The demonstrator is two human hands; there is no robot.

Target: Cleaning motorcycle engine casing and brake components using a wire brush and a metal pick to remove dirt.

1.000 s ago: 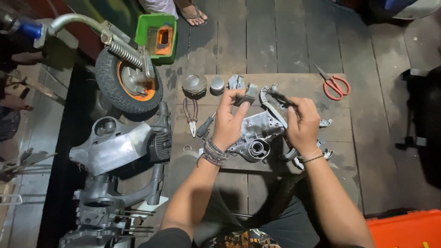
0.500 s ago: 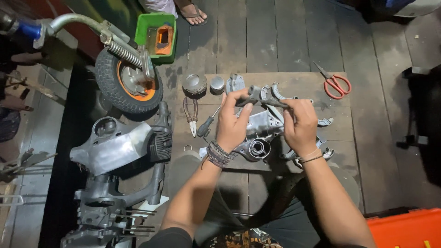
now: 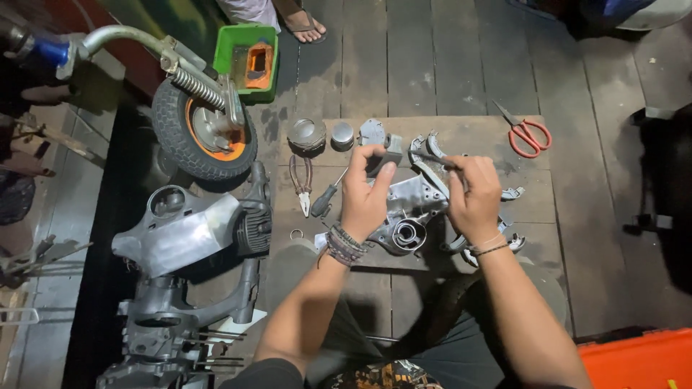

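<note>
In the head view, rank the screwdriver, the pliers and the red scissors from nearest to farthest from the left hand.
From the left hand:
1. Screwdriver, just to its left.
2. Pliers, further left, beyond the screwdriver.
3. Red scissors, far right, past the right hand.

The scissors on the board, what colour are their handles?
Red handles on the scissors, with plain metal blades; the head view shows them clearly.
</note>
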